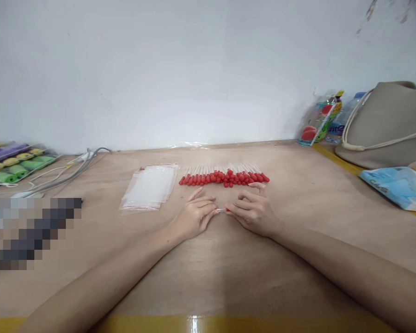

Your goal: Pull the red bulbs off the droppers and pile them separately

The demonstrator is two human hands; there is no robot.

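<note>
A row of several clear droppers with red bulbs lies on the wooden table, bulbs toward me. Just in front of it my left hand and my right hand meet, fingers curled. Between their fingertips they pinch one clear dropper with a red bulb, the red end at my right hand. A stack of small clear zip bags lies to the left of the row, about a hand's width from my left hand.
Grey and white cables and packs of green and yellow items lie far left. A beige bag, bottles and a blue packet are at the right. A white wall stands behind the table.
</note>
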